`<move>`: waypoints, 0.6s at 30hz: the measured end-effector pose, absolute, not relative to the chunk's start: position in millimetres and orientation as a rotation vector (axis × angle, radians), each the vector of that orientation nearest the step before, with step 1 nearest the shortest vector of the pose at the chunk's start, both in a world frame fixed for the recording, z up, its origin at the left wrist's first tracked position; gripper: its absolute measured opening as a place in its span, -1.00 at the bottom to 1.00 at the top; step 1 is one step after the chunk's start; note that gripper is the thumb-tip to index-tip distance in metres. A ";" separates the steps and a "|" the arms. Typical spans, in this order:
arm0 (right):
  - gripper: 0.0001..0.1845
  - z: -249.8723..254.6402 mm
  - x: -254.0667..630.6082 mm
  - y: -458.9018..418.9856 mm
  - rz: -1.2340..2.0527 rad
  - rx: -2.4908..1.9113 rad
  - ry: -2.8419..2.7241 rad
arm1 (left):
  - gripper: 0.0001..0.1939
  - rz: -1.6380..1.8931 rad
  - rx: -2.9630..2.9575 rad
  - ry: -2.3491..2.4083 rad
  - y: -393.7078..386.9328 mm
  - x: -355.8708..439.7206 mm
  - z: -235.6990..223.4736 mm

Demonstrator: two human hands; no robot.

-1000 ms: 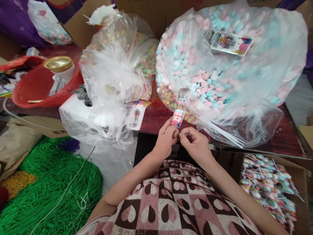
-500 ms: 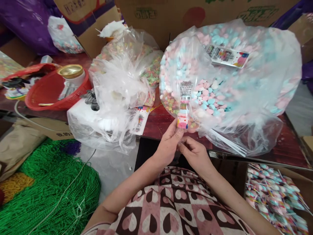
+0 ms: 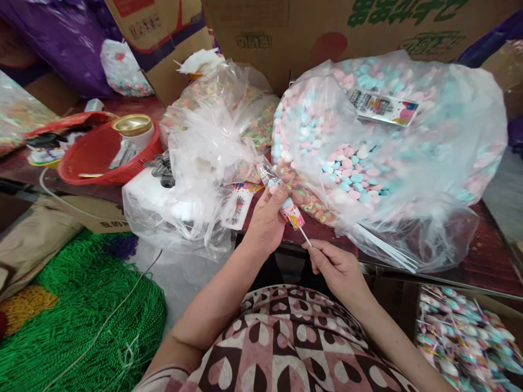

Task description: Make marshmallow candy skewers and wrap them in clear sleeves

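My left hand point(image 3: 265, 220) is closed around a small printed clear candy wrapper point(image 3: 294, 218) with pale blue and pink candies inside. The wrapper slants, its upper end pointing up and left. From its lower end comes a thin white stick point(image 3: 304, 236), which my right hand point(image 3: 333, 264) pinches between thumb and fingers. Just beyond the hands lies a big open clear bag point(image 3: 445, 158) of pink, blue and white candies. Small orange and green candies point(image 3: 314, 206) lie in plastic at its near left. Several loose white sticks point(image 3: 386, 247) rest at the bag's front edge.
On the dark red table point(image 3: 496, 256) stand a red basket point(image 3: 77, 163) holding a gold-lidded jar point(image 3: 131, 125) and crumpled clear bags point(image 3: 204, 158). A box of wrapped candies on sticks point(image 3: 461, 337) sits low right. Green beaded strings point(image 3: 90, 305) heap at lower left.
The wrapper has tipped from upright to leaning left. My right hand has moved down and right, and the white stick now shows between the hands. The whole view has shifted slightly.
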State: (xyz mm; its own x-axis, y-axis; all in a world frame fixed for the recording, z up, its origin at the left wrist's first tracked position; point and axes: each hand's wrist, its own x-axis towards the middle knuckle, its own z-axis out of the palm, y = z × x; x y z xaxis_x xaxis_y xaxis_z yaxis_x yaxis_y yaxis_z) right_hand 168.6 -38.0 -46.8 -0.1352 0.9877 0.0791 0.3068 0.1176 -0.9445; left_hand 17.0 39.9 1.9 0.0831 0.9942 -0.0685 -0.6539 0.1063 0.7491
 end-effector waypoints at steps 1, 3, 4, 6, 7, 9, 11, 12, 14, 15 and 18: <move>-0.72 -47.1 168.2 -38.2 1.049 -1.291 -1.572 | -0.66 1.367 0.606 0.676 38.1 19.6 0.8; -0.72 -47.1 167.8 -38.1 1.036 -1.284 -1.554 | -0.70 1.346 0.540 0.674 32.9 25.3 -2.5; -0.73 -47.0 167.6 -37.8 1.032 -1.287 -1.542 | -0.70 1.329 0.513 0.673 29.7 28.3 -4.4; -0.74 -46.8 166.6 -36.6 1.047 -1.294 -1.505 | -0.67 1.307 0.492 0.681 23.1 33.9 -8.2; -0.74 -46.8 165.6 -35.8 1.073 -1.291 -1.478 | -0.64 1.297 0.495 0.690 19.8 36.6 -10.1; -0.75 -47.1 162.7 -33.7 1.157 -1.263 -1.398 | -0.59 1.267 0.518 0.711 13.6 41.4 -14.5; -0.76 -48.1 159.6 -31.1 1.251 -1.207 -1.290 | -0.59 1.226 0.555 0.736 8.5 44.7 -19.9; -0.75 -48.9 158.4 -29.9 1.290 -1.179 -1.235 | -0.60 1.207 0.588 0.748 6.5 45.4 -22.9; -0.74 -50.9 157.8 -27.9 1.327 -1.143 -1.138 | -0.63 1.173 0.710 0.799 4.3 43.9 -28.7; -0.75 -51.9 158.4 -27.3 1.331 -1.141 -1.110 | -0.64 1.153 0.802 0.838 4.2 41.8 -31.2; -0.76 -53.7 162.9 -27.8 1.295 -1.183 -1.115 | -0.66 1.076 1.155 1.000 6.6 31.7 -35.4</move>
State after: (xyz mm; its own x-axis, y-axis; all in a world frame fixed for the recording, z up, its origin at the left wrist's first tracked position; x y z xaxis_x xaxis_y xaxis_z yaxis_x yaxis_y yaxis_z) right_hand 162.9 -27.8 -53.7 -0.0048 0.9983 -0.0581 -0.0909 -0.0583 -0.9942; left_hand 31.7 6.6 -35.4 0.2006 0.9784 -0.0509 -0.1224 0.0766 0.9895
